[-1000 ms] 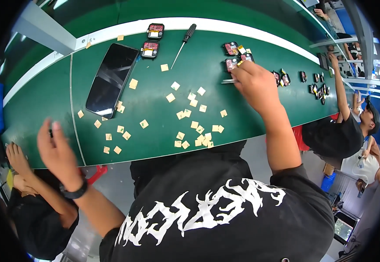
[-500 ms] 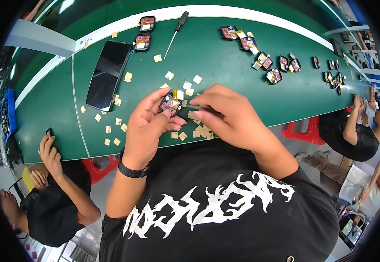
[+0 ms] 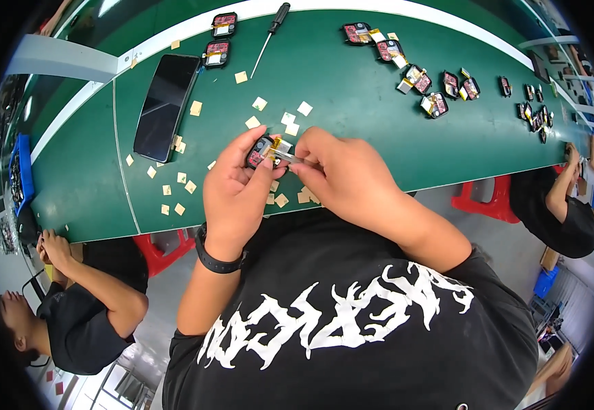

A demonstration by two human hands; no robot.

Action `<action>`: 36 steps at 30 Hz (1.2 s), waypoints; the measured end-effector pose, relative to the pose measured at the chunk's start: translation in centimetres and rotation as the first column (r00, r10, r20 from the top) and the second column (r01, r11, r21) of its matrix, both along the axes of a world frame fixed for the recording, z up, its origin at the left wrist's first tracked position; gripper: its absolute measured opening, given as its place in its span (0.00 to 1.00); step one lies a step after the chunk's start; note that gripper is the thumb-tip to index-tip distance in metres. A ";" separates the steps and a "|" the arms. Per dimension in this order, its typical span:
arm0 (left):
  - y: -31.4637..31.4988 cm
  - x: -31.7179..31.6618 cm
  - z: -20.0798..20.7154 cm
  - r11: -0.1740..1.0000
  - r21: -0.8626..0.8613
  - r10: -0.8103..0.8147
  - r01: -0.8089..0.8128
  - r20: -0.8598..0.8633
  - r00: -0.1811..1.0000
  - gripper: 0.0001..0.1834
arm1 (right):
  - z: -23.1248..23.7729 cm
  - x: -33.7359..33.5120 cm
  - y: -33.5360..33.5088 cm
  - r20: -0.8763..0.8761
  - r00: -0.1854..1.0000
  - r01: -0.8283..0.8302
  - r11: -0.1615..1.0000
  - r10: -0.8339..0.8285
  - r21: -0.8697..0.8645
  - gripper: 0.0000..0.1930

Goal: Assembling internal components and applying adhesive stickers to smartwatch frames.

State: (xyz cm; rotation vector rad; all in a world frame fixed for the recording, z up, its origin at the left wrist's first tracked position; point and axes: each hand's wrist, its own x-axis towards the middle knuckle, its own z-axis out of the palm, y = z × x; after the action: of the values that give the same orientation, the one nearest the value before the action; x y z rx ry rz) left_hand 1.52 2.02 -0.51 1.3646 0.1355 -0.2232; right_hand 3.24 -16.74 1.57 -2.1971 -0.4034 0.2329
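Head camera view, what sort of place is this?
Probably an electronics assembly workshop: there's a long green workbench, small open gadgets showing red circuit boards, and a screwdriver.

On table (image 3: 358,96): phone (image 3: 166,109) left of held device (image 3: 260,149) | screwdriver (image 3: 279,20) behind | most other devices (image 3: 418,78) right

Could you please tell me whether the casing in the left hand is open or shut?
Open: the black casing in the left hand has its reddish circuit board exposed, with no cover over it.
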 end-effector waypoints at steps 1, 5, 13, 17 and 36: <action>0.0 0.1 0.0 1.000 0.007 -0.008 0.008 -0.007 1.000 0.24 | 0.2 0.0 0.0 -0.001 1.000 0.000 1.000 0.000 0.003 0.10; -0.1 0.0 0.3 1.000 -0.011 0.002 -0.002 -0.015 1.000 0.23 | 0.9 -0.1 -0.2 -0.001 1.000 -0.024 0.997 0.024 -0.080 0.11; -0.1 -0.2 -0.1 0.999 0.042 0.006 -0.006 0.012 1.000 0.23 | 0.9 -0.1 0.0 0.011 0.998 -0.058 0.991 0.060 -0.117 0.10; -0.2 -0.4 0.0 0.995 0.101 -0.005 -0.001 0.061 0.998 0.23 | 0.7 0.1 0.4 0.096 0.995 -0.025 0.990 0.039 -0.141 0.10; 0.4 0.3 0.7 0.989 -0.146 0.018 -0.036 -0.123 0.992 0.21 | 0.3 0.8 0.0 -0.368 0.904 0.283 0.949 -0.216 0.139 0.18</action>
State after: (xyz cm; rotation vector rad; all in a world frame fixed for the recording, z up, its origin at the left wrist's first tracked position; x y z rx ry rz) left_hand 1.80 2.42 0.16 1.2008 0.2349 -0.2879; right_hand 4.00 -16.75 1.91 -1.9442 0.0562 0.4175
